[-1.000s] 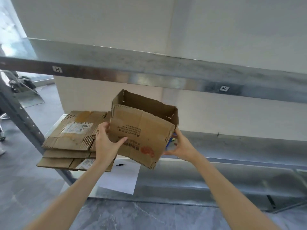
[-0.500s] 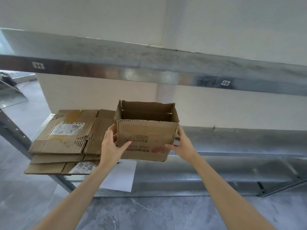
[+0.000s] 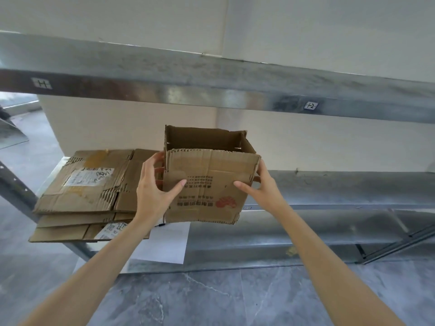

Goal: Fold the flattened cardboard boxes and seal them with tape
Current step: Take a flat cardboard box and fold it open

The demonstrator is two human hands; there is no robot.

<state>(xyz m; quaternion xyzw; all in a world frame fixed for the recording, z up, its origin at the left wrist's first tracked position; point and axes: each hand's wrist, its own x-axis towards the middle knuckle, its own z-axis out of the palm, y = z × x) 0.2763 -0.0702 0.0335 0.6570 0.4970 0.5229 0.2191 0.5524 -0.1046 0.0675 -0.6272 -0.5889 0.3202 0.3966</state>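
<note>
Box (image 3: 207,187) now level, prev. tilted

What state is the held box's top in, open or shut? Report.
Open: nothing covers the top of the box, and its inner walls show.

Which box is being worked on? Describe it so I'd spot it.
Find the lower metal shelf. In front of it, the left hand and right hand grip one cardboard box by its sides. Unlike the flattened boxes stacked at its left, it is opened up, with a red mark.
</note>
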